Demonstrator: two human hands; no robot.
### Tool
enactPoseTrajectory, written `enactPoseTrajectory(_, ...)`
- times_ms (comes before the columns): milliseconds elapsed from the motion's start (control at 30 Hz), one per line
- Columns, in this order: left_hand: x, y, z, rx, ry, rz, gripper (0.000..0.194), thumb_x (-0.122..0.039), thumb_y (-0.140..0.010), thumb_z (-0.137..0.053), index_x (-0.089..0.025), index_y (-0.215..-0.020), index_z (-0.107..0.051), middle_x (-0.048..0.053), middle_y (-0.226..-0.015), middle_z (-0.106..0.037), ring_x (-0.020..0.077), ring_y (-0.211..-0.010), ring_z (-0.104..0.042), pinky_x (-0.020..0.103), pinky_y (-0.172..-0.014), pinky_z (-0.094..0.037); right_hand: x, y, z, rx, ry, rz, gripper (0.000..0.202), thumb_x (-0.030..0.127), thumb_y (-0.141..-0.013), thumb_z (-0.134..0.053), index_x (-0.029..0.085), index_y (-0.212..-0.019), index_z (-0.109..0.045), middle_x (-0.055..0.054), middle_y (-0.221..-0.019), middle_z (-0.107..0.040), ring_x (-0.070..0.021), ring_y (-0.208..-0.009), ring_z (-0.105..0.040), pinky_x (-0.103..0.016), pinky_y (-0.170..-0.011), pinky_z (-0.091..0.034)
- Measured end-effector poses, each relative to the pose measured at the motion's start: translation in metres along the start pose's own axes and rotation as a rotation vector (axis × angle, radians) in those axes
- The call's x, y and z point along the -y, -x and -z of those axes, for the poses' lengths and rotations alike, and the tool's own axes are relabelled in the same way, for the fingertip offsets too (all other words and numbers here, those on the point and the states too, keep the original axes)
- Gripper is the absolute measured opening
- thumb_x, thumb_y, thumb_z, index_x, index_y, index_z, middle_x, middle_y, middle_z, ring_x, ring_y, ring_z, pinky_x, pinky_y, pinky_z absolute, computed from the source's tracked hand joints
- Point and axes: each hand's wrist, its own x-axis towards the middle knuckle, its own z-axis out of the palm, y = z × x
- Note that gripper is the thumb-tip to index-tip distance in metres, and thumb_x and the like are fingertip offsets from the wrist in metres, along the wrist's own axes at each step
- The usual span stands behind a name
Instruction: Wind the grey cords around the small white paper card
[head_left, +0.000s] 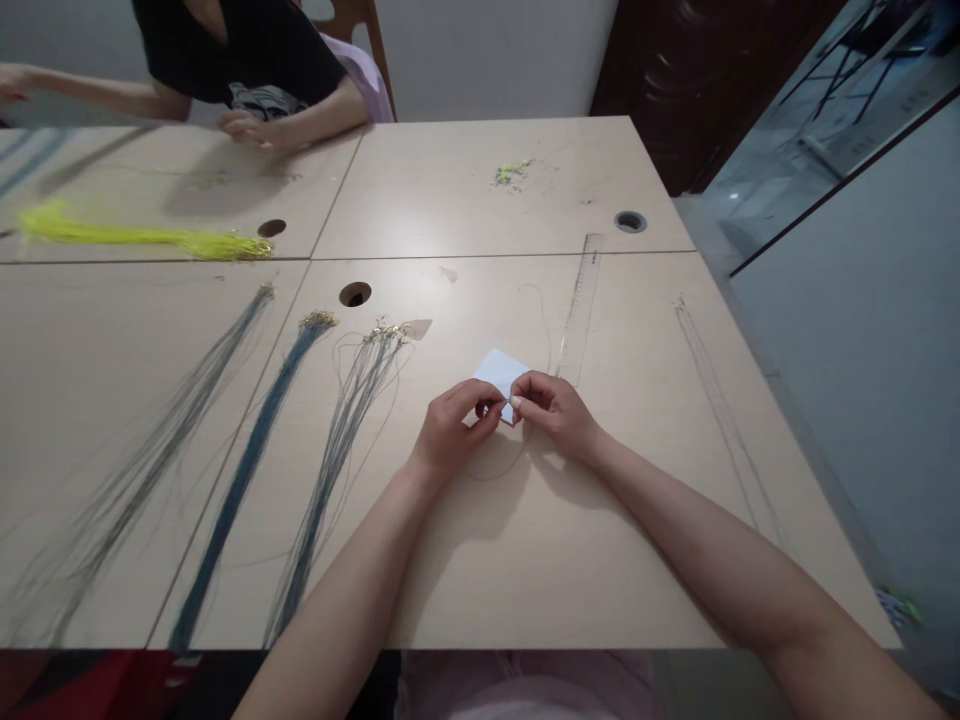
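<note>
Over a small white square of paper (496, 367), my left hand (456, 425) and my right hand (556, 412) meet almost tip to tip. Both are closed in a pinch. A thin line (499, 477) loops down between them onto the table, and its end appears to run into my fingers. Whatever tiny piece sits at the fingertips is too small to name. Left of my left hand lies a bundle of grey lines (345, 420) with small gold-coloured pieces at its far end. A clear ruler (581, 305) lies just beyond my right hand.
A blue bundle (259, 475) and another grey bundle (187, 405) lie further left on the table (600, 560). Yellow strands (150, 236) lie beyond them. Two lines (720, 400) lie at right. A co-worker (247, 60) sits opposite. Cable holes (355, 294) pierce the tabletop.
</note>
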Motion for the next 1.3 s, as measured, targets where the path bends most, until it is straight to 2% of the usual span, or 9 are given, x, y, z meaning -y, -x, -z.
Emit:
enactPoseTrajectory(700, 0.0005, 0.0002, 0.0002, 0.022, 0.019, 0.017, 0.008, -0.011, -0.077, -0.052, -0.016, -0.079, -0.057, 0.0, -0.067, -0.06, 0.0069, -0.059, -0.053, 0.018, -0.055, -0.044, -0.0009, 0.0001, 0.0004, 0.006, 0.006, -0.006, 0.009, 0.024, -0.08, -0.051, 0.017, -0.074, -0.052, 0.001, -0.063, -0.056, -0.0111, -0.061, -0.053, -0.025, -0.061, -0.042)
enactPoseTrajectory(933, 0.0011, 0.0009, 0.0001, 0.076, 0.018, 0.035, 0.007, -0.011, -0.08, -0.05, -0.016, -0.08, -0.055, 0.001, -0.069, -0.061, 0.0084, -0.063, -0.055, 0.019, -0.059, -0.044, -0.0017, 0.0003, -0.0001, 0.008, -0.003, -0.003, 0.008, 0.023, -0.08, -0.051, 0.017, -0.075, -0.052, 0.001, -0.063, -0.056, -0.0109, -0.06, -0.053, -0.025, -0.061, -0.042)
enactPoseTrajectory(1300, 0.0014, 0.0009, -0.0007, 0.016, 0.0, 0.003, 0.007, -0.013, -0.078, -0.054, -0.017, -0.083, -0.057, 0.001, -0.071, -0.061, 0.008, -0.063, -0.054, 0.019, -0.059, -0.045, -0.0003, -0.0004, -0.0008, -0.015, 0.0, 0.007, 0.011, 0.027, -0.08, -0.052, 0.017, -0.074, -0.052, 0.001, -0.062, -0.056, -0.0114, -0.06, -0.053, -0.025, -0.06, -0.042)
